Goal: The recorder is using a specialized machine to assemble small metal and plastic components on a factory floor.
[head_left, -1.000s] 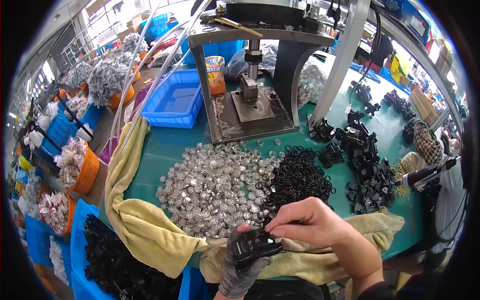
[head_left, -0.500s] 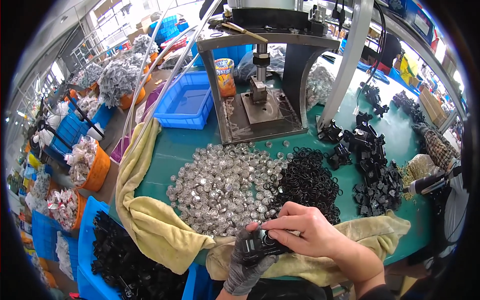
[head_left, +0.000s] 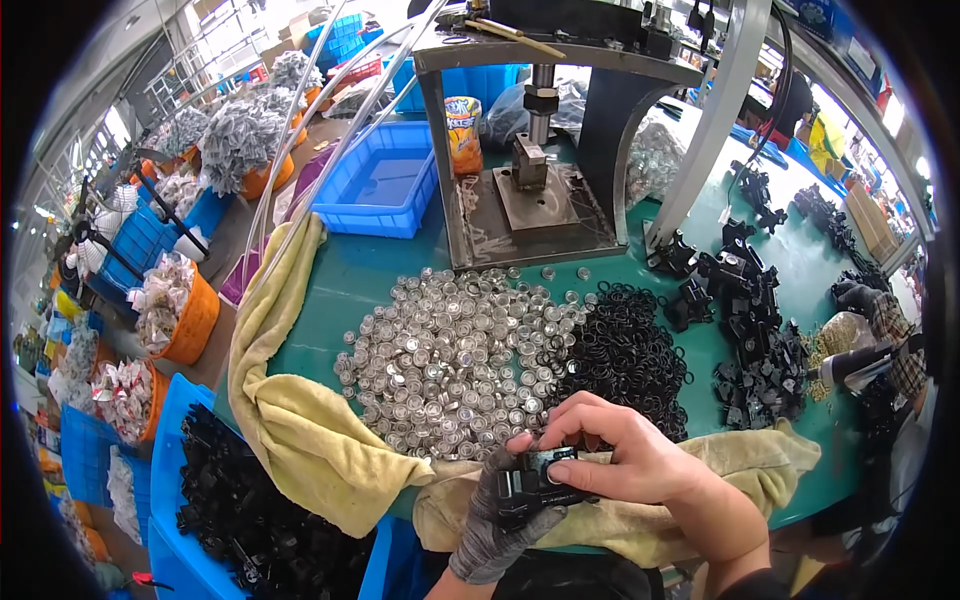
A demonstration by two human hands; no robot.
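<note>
My left hand (head_left: 490,538), in a grey glove, is closed around a black plastic part (head_left: 517,490) above the table's near edge. My bare right hand (head_left: 640,462) has its thumb and curled fingers on the right end of that part, hiding some of it. Just beyond the hands spreads a heap of small round silver-and-clear caps (head_left: 450,350). Black rubber rings (head_left: 625,350) lie piled against the caps' right side.
A metal press (head_left: 535,215) stands behind the heaps, with a blue tray (head_left: 385,215) to its left. More black parts (head_left: 745,300) lie at right. Yellowish cloths (head_left: 300,430) line the table edge. A blue bin (head_left: 165,535) of black parts sits lower left.
My right fingers have shifted and curled on the black plastic part, uncovering more of its top. The left hand still grips it. The whole view has moved slightly.
</note>
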